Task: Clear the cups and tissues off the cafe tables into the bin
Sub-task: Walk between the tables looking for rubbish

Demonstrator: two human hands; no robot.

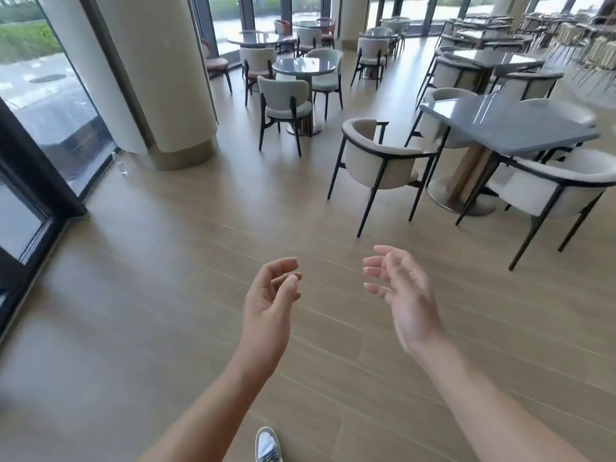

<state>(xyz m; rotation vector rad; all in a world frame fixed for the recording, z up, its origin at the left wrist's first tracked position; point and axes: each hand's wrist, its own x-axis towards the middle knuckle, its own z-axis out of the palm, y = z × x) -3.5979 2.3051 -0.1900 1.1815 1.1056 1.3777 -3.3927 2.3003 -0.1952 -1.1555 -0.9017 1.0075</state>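
Hovering over the wood-look floor (150,295), the person's left hand (270,295) and right hand (405,295) are held out side by side, apart, palms turned toward each other. Both grasp nothing. The left has its fingers loosely curled with the thumb near the forefinger, and the right has its fingers relaxed and slightly spread. Below the left forearm, at the near edge of the floor, the toe of a pale shoe (267,445) shows.

Toward the right edge of the floor stands the nearest cafe table (506,125), grey and rectangular on a metal pedestal. A cream armchair (376,158) with a black frame stands at its left end, and a second armchair (560,185) at its near side. Further back, mid-floor, a round table (303,66) has pale chairs around it, one chair (283,98) with its back to me. More tables (493,60) and seats fill the far right corner, blurred; what lies on them I cannot tell. Along the left edge runs a dark-framed window (56,105), with a broad cream column (160,71) beside it.
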